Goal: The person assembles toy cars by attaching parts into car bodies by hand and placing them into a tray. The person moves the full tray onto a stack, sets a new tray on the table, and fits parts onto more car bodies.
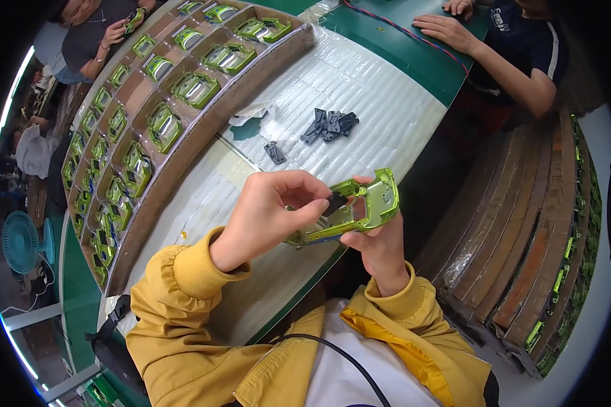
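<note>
My right hand (381, 249) grips a shiny green toy car body shell (385, 193) from below, with its hollow inside turned up toward me. Between the thumb and fingertips of my left hand (268, 207) is a small black plastic part (335, 202), held at the shell's inner side. Whether that part touches the shell cannot be made out. Beyond my hands, a pile of black plastic parts (329, 125) lies on the padded table surface (380, 88). One single black part (275, 152) lies nearer, beside a torn white plastic bag (270, 122).
A large cardboard tray (231, 102) with divided cells of green shells stands along the left. At right, stacked cardboard trays (516, 230) hold more green shells. Co-workers' hands are at far left (115, 32) and far right (448, 32). A red-blue cable (407, 30) crosses the green table.
</note>
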A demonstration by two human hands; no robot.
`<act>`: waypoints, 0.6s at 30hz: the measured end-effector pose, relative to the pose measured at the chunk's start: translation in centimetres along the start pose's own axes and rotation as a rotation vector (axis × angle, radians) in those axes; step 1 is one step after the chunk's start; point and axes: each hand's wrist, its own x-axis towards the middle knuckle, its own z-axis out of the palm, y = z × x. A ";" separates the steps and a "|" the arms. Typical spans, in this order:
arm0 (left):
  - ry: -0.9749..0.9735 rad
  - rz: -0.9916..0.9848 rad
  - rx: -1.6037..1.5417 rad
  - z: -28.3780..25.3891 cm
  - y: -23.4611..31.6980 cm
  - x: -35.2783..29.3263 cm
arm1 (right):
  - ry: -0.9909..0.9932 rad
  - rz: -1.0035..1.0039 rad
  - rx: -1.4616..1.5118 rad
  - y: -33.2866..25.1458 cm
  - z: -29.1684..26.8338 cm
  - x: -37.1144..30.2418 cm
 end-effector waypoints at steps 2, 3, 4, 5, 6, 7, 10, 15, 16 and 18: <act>-0.002 -0.053 -0.028 -0.4 0.3 -0.1 | -0.013 0.004 0.028 -0.1 0.3 0.1; 0.014 -0.039 -0.033 -0.6 0.3 -0.1 | -0.020 0.005 0.058 -0.2 0.4 0.2; 0.028 -0.026 -0.038 -0.8 0.2 -0.1 | -0.021 0.005 0.056 -0.3 0.4 0.1; 0.028 -0.025 -0.038 -1.1 0.0 0.2 | -0.002 0.017 0.061 -0.5 0.3 0.0; 0.110 0.061 0.080 -1.5 -0.2 0.6 | 0.018 0.029 0.067 -0.6 0.2 -0.1; 0.190 0.147 0.197 -2.0 -0.6 1.2 | 0.020 0.026 0.065 -0.7 -0.2 -0.2; 0.204 0.126 0.319 -3.1 -1.5 3.1 | 0.052 0.055 0.086 -0.8 -0.8 -0.2; 0.111 0.180 0.517 -5.2 -0.9 5.6 | 0.041 0.075 0.124 -0.7 -1.2 -0.1; 0.017 0.107 0.521 -5.9 -0.5 5.5 | 0.045 0.078 0.124 -0.7 -1.3 0.0; -0.004 0.047 0.534 -6.8 -0.1 5.2 | -0.020 0.072 0.158 -0.7 -1.7 0.1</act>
